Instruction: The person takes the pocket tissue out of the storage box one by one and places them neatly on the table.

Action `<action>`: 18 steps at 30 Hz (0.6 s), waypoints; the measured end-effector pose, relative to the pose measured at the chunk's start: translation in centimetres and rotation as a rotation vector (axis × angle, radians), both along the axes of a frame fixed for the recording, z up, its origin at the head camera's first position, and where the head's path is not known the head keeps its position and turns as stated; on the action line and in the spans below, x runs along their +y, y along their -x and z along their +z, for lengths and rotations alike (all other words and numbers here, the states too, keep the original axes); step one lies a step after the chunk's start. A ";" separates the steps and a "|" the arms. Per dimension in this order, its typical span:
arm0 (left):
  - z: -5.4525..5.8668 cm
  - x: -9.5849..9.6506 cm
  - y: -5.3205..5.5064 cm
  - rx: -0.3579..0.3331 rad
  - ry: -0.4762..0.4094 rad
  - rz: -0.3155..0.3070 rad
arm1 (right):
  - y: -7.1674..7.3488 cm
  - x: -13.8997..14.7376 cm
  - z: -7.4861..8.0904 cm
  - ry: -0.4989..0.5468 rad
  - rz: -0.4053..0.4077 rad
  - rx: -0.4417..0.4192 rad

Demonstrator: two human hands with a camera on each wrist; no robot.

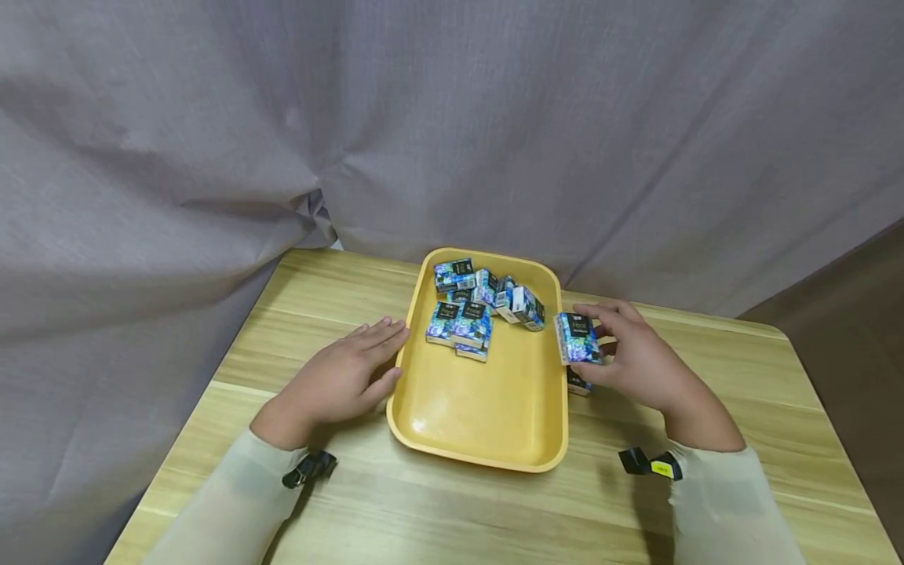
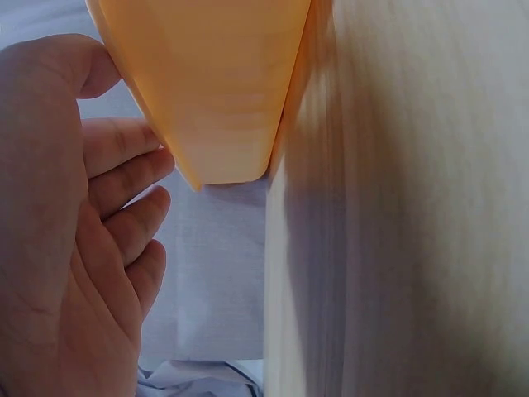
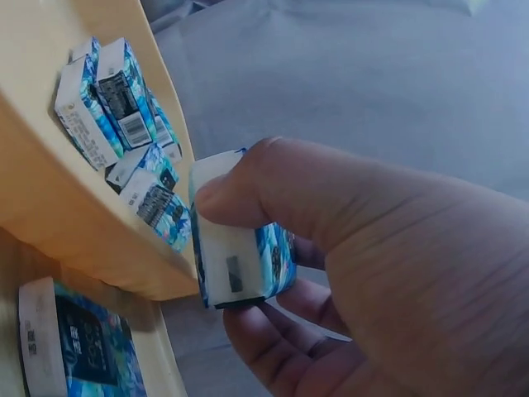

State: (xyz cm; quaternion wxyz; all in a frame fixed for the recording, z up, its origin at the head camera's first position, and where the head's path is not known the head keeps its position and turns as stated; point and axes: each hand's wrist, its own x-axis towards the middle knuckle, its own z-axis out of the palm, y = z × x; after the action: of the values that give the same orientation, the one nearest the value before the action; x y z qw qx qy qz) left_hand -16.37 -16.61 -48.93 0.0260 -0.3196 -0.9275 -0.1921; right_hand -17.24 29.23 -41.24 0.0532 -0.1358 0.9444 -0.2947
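My right hand [image 1: 639, 357] pinches a small blue floral tissue pack [image 1: 579, 339] just beyond the tray's right rim. In the right wrist view, the thumb lies across the white side of this held pack [image 3: 227, 248], with fingers on the opposite side. Beneath it, a second tissue pack [image 1: 579, 384] lies on the table against the tray, partly hidden. Several similar packs [image 1: 471, 320] are grouped in the far half of the yellow tray [image 1: 480, 461], some stacked or tilted. My left hand [image 1: 342, 377] touches the tray's left rim with fairly straight fingers and holds nothing.
The tray stands on a light wooden table [image 1: 395, 502]. A grey curtain [image 1: 452, 141] hangs behind the table's back edge and along its left side. Each wrist wears a black strap, the right one [image 1: 650, 464] with a yellow label.
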 end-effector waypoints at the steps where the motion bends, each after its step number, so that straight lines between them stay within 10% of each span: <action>1: 0.0 0.0 0.0 -0.001 -0.001 -0.002 | -0.2 0.2 0.0 0.001 -0.005 -0.003; 18: 0.0 0.0 0.0 0.003 -0.006 -0.003 | -1.5 2.3 -1.0 -0.020 -0.064 0.021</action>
State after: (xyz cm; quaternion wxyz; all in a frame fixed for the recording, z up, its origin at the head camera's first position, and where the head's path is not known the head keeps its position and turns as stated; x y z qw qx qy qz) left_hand -16.36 -16.64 -48.92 0.0279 -0.3213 -0.9264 -0.1945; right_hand -15.71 31.56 -42.26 0.0354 -0.1081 0.9516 -0.2854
